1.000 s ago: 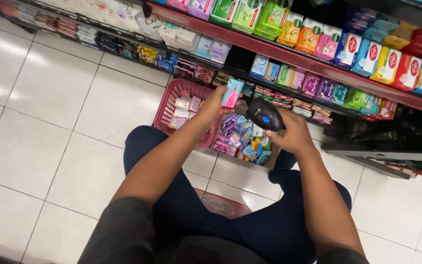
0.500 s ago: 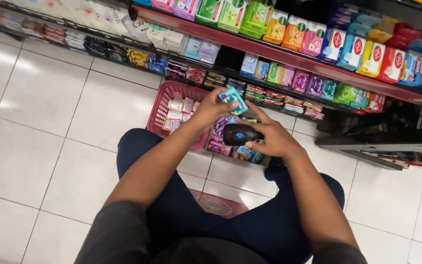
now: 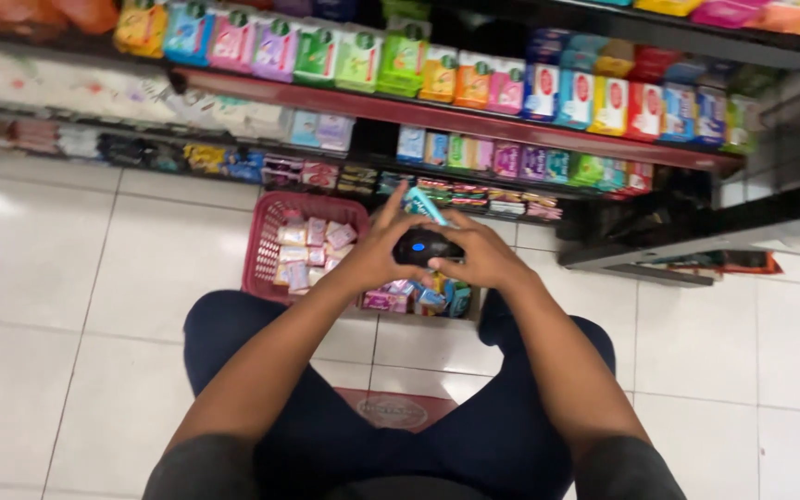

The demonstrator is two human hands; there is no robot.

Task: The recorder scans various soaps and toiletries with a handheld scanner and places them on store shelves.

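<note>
Hands meet at the centre of the view, above a red basket on the white tiled floor. Person sits or crouches facing low shop shelves stocked with small bright packets.

Left hand: fingers partly spread, index raised toward 12 o'clock, thumb and remaining fingers pinching a slim teal packet that sticks up at about 1 o'clock from the hand. Grip looks light, at the packet's lower end only.

Right hand: fingers curled closed around a small black handheld scanner with a blue light on top; it lies between the two hands, touching both, just below the teal packet.

Basket sits at 10 o'clock from the hands, holding pink and pale packets. More loose packets in a second pile lie directly under the hands, at 6 o'clock.

Risks, as judged:
- Teal packet is held by one end; a loosened pinch would drop it into the mixed pile below, where it would be hard to pick out again.
- Scanner is crowded by both hands; a bump from the left thumb could turn it off its aim at the packet.
- Packet stands nearly edge-on to the scanner, so a poor angle may spoil a read.
- Knees sit close to the basket; a shift could nudge it.
</note>
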